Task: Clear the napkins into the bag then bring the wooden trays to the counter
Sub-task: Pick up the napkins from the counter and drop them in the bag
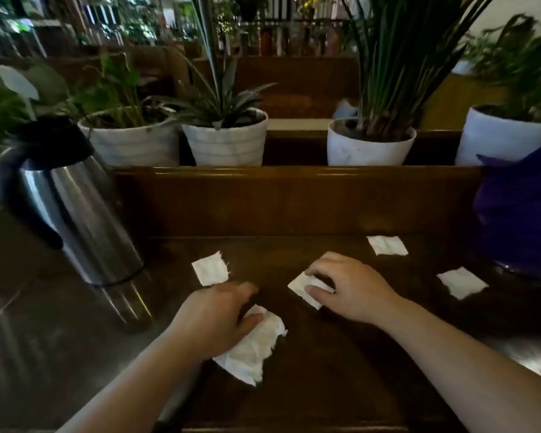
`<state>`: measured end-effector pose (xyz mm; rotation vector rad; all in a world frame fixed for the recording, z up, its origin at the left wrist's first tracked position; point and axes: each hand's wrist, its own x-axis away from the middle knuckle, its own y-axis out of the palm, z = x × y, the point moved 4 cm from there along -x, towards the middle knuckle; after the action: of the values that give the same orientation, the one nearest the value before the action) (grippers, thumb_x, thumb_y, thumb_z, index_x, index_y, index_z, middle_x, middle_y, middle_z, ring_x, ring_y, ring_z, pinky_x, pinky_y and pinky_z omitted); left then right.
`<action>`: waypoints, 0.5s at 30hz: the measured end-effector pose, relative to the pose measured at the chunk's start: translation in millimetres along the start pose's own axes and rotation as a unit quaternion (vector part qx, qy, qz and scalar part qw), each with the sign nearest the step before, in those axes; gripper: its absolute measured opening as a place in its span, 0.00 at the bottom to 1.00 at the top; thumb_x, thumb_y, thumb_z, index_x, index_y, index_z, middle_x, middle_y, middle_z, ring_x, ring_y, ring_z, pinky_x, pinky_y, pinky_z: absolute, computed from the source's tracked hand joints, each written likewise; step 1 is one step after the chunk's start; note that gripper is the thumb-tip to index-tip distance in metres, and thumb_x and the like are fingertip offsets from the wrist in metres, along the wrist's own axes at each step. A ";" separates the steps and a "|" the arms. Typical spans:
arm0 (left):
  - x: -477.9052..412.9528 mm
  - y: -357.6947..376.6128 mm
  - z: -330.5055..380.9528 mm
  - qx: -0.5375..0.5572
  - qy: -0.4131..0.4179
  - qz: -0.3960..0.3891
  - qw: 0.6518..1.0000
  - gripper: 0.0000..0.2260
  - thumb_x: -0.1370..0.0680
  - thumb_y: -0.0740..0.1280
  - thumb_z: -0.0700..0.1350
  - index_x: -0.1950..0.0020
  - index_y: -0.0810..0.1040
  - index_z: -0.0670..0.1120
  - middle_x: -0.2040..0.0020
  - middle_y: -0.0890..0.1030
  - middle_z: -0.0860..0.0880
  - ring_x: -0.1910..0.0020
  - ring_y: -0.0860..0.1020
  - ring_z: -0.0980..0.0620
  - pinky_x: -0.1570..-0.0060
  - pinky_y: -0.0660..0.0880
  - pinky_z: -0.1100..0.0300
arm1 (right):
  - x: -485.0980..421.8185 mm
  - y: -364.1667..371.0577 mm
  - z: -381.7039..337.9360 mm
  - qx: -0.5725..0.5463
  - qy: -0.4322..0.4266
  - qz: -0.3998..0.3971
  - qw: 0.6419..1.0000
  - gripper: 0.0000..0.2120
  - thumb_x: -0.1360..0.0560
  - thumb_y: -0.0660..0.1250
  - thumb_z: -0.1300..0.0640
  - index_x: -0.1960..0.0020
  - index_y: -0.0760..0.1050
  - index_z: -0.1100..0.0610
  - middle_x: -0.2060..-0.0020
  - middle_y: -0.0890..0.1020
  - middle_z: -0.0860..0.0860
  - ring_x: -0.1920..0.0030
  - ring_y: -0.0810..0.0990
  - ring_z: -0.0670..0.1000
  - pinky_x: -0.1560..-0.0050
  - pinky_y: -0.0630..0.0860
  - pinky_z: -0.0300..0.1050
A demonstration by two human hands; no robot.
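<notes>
My left hand (219, 317) clamps the big crumpled white napkin (256, 345); my right hand (347, 285) pinches a small folded white napkin (303, 285) flat on the dark wooden tray (341, 370). Three more lie loose. Thin paper could tear or slip out, and the purple bag (522, 214) sits well right.

A steel thermos jug (75, 210) with a black handle stands on the counter (325, 385) far left. Behind, four white plant pots (228, 142) line a wooden ledge (294, 182).
</notes>
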<state>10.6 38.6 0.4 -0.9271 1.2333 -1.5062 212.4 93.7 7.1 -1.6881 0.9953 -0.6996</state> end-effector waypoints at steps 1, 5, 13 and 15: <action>-5.1 5.0 -4.5 0.005 0.004 -0.021 1.000 0.21 0.24 0.60 0.61 0.33 0.66 0.57 0.40 0.78 0.56 0.45 0.77 0.56 0.47 0.76 0.58 | -5.0 4.8 1.5 -0.002 0.013 -0.007 1.000 0.17 0.24 0.62 0.42 0.38 0.73 0.45 0.41 0.74 0.42 0.45 0.74 0.43 0.47 0.74 0.43; -12.9 15.8 -6.6 0.001 0.048 -0.049 0.998 0.24 0.26 0.63 0.61 0.32 0.66 0.57 0.35 0.73 0.56 0.39 0.73 0.55 0.42 0.74 0.57 | -11.5 12.6 7.6 0.011 0.035 -0.014 0.999 0.15 0.24 0.63 0.43 0.40 0.75 0.46 0.48 0.73 0.41 0.53 0.72 0.40 0.55 0.70 0.38; -16.5 24.4 -2.2 -0.048 0.080 -0.036 0.995 0.18 0.21 0.56 0.58 0.36 0.71 0.54 0.41 0.72 0.53 0.44 0.72 0.53 0.46 0.69 0.59 | -21.4 14.9 18.7 -0.009 0.059 0.001 0.998 0.14 0.25 0.65 0.44 0.41 0.76 0.47 0.56 0.70 0.40 0.60 0.72 0.39 0.62 0.65 0.34; -17.1 23.4 -2.5 -0.054 0.079 -0.029 0.995 0.15 0.20 0.54 0.55 0.38 0.73 0.52 0.43 0.75 0.52 0.46 0.75 0.52 0.48 0.71 0.59 | -21.1 17.2 19.5 -0.014 0.059 -0.004 0.998 0.15 0.25 0.65 0.44 0.40 0.75 0.47 0.55 0.70 0.39 0.58 0.72 0.40 0.61 0.67 0.34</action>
<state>17.5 54.7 -22.8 -0.9352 1.4232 -1.5970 213.2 118.8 -15.2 -1.6909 1.0851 -0.8008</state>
